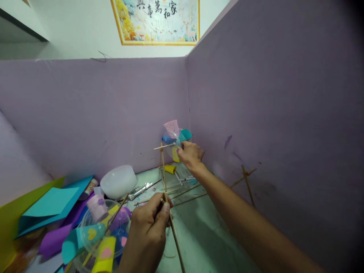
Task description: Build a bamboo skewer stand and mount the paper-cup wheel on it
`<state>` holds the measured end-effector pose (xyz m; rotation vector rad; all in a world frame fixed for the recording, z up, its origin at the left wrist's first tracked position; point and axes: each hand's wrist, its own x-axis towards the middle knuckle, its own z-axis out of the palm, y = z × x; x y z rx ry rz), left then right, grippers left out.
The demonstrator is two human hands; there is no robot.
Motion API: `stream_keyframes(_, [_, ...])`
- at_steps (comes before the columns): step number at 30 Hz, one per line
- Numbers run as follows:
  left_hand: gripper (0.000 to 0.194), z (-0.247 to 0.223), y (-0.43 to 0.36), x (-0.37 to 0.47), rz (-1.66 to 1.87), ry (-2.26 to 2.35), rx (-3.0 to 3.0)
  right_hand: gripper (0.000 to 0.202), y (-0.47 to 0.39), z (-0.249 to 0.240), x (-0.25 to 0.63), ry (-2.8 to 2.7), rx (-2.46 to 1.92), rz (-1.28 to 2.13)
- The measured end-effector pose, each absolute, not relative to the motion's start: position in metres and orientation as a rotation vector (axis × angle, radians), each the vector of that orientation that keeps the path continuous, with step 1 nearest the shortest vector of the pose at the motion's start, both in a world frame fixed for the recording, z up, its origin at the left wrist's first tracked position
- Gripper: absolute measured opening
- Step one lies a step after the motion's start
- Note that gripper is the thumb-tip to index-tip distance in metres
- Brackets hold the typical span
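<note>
My left hand (150, 227) is closed in a pinch around a joint of thin wooden sticks (176, 242). These belong to a stick frame whose upright (163, 163) rises beyond my fingers. A short crosswise stick (163, 147) sits at the upright's top and runs to a wheel of clear plastic with pink, teal, yellow and blue pieces (172, 129). Stretched forward, my right hand (192, 154) has its fingers bent together at the wheel's near side. Its fingertips are partly hidden, and they seem to grip the wheel near the middle.
At left lie coloured foam sheets (48, 201) and a clear disc with coloured cups (99, 227). Behind them sits a white bowl (118, 182) beside a silver tube (139, 190). Another stick joint (246, 173) leans near the purple wall (270, 94). A yellow cup (170, 169) lies near the corner.
</note>
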<state>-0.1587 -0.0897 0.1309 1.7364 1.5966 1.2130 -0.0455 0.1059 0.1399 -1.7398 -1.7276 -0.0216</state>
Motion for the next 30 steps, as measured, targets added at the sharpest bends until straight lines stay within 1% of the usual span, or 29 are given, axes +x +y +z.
stream_keyframes(4, [0.024,0.130,-0.090,-0.158,1.224,1.570,1.703,0.029,0.080,0.140,-0.035,-1.733,-1.748,-0.011])
stream_keyframes(7, [0.023,0.131,-0.090,-0.158,1.224,1.572,1.689,0.030,0.044,0.122,-0.024,-1.789,-1.662,0.074])
stream_keyframes(11, [0.022,0.130,-0.090,-0.160,1.228,1.570,1.684,0.023,0.002,0.081,-0.009,-2.030,-1.508,0.563])
stream_keyframes(13, [0.021,0.128,-0.088,-0.163,1.207,1.552,1.697,0.024,-0.007,0.066,-0.002,-2.080,-1.485,0.704])
stream_keyframes(17, [0.017,0.125,-0.086,-0.169,1.216,1.519,1.680,0.024,-0.002,0.060,0.005,-2.120,-1.477,0.688])
stream_keyframes(21, [0.014,0.125,-0.084,-0.170,1.243,1.490,1.733,0.024,0.015,0.064,-0.004,-2.206,-1.308,0.680])
stream_keyframes(26, [0.011,0.125,-0.083,-0.169,1.273,1.503,1.786,0.035,0.026,0.050,-0.024,-2.336,-1.053,0.803])
stream_keyframes(30, [0.011,0.124,-0.082,-0.166,1.327,1.495,1.798,0.040,0.023,0.038,-0.032,-2.423,-0.870,0.795])
